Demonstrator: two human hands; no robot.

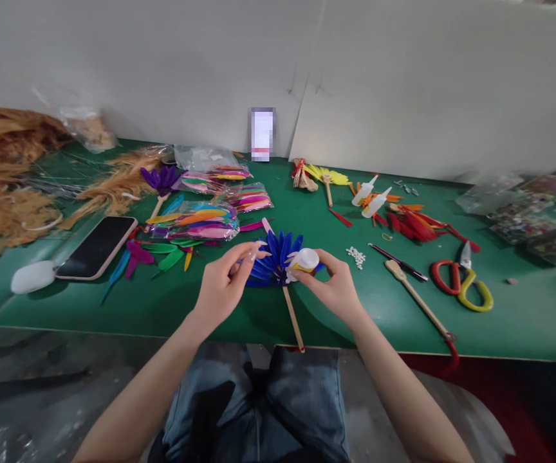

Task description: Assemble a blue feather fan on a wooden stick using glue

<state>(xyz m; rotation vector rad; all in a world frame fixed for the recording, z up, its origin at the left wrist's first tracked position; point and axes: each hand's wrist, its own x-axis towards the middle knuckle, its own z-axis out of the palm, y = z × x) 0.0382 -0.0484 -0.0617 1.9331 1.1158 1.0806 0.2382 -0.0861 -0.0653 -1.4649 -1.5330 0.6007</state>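
A fan of blue feathers [282, 247] on a thin wooden handle [293, 318] lies on the table's near side, in front of me. My right hand [330, 283] is closed around a small glue bottle [307, 259] with a white base and a yellow label. The bottle is tipped over the fan, its nozzle end hidden among the feathers and fingers. At the fan's left edge, my left hand [227, 276] has thumb and fingers pinched together over the feathers. What sits between those fingertips is too small to make out. A pink feather tip [267, 225] shows behind the fan.
Bagged colourful feathers [198, 222], a phone [98, 247] and a white case [33, 276] lie left. On the right are white beads [356, 257], a pen [398, 262], a bare wooden handle [420, 296], scissors [462, 276] and two glue bottles [377, 202]. Another phone [262, 135] leans against the wall.
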